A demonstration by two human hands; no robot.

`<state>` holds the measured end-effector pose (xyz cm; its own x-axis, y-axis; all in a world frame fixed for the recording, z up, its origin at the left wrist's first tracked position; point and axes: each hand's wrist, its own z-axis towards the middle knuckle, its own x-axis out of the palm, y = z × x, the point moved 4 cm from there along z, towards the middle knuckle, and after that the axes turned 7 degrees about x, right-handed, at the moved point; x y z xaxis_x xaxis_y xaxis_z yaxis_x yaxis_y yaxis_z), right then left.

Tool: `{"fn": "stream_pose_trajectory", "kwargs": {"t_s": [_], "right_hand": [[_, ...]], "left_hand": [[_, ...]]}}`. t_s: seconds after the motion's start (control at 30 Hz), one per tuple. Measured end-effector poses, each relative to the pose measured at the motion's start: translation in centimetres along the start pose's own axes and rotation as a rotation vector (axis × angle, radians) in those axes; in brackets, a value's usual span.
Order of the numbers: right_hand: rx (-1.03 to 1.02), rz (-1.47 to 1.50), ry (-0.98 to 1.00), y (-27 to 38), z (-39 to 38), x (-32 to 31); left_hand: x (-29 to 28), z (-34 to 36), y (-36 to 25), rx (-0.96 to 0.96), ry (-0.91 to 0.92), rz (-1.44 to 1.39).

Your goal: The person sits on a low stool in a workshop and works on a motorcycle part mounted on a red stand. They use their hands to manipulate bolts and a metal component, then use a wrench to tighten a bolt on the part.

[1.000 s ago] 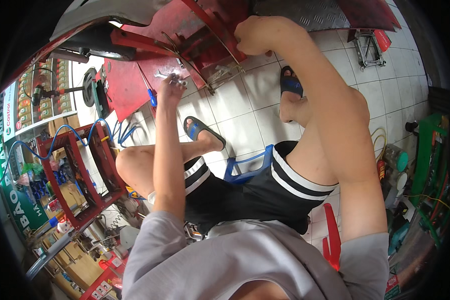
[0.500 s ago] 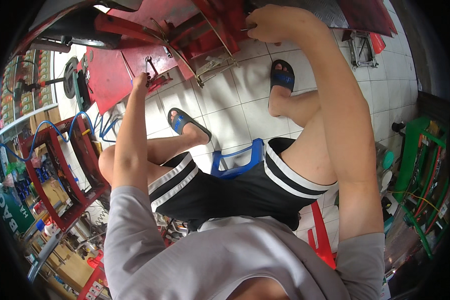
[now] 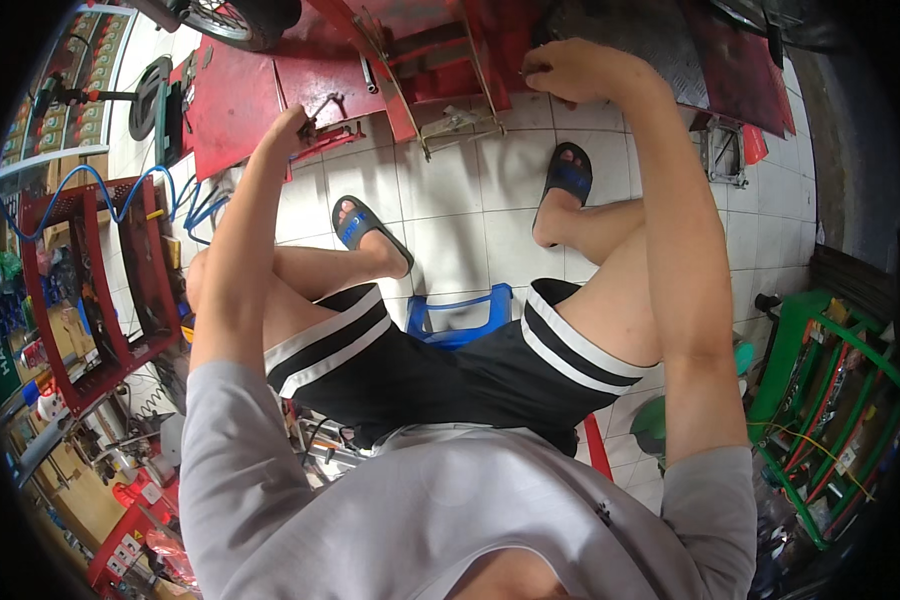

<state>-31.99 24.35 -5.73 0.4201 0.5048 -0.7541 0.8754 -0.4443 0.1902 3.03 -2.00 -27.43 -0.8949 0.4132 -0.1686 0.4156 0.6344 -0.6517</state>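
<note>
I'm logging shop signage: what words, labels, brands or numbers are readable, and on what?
I won't copy out wording, but lettering stands on:
Green sign, left: pale letters, partly visible.
Sandals: blue lettering, too small.
Shelved packages: too small.
Red panel, lower left: labels too small.

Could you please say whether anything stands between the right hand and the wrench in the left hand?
Yes: in this view, the red metal frame stands between the right hand and the wrench in the left hand.
</note>
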Motion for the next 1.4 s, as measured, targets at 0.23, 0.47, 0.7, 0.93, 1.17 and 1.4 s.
{"fn": "stream_pose_trajectory", "kwargs": {"t_s": [0.23,0.47,0.7,0.93,1.17,1.4], "right_hand": [[0.004,-0.01,0.01,0.3,0.5,0.5],[-0.032,0.057,0.033,0.6,0.8,1.0],[-0.05,0.057,0.053,0.5,1.2,1.4],[-0.046,0.024,0.035,-0.4,1.3,1.2],[-0.07,0.085,0.016,0.6,0.3,0.7],[-0.058,0.058,-0.011,-0.2,0.3,0.4]], "left_hand": [[-1.7,-4.0,-4.9,0.394,-0.062,0.742],[1.2,-0.7,-0.8,0.214,-0.02,0.063],[1.3,0.8,4.2,0.293,-0.445,0.374],[15.1,-10.4,1.5,1.099,-0.024,0.561],[21.3,-9.2,2.0,0.833,0.277,1.224],[20.8,-6.1,1.5,0.805,0.295,1.127]]}}
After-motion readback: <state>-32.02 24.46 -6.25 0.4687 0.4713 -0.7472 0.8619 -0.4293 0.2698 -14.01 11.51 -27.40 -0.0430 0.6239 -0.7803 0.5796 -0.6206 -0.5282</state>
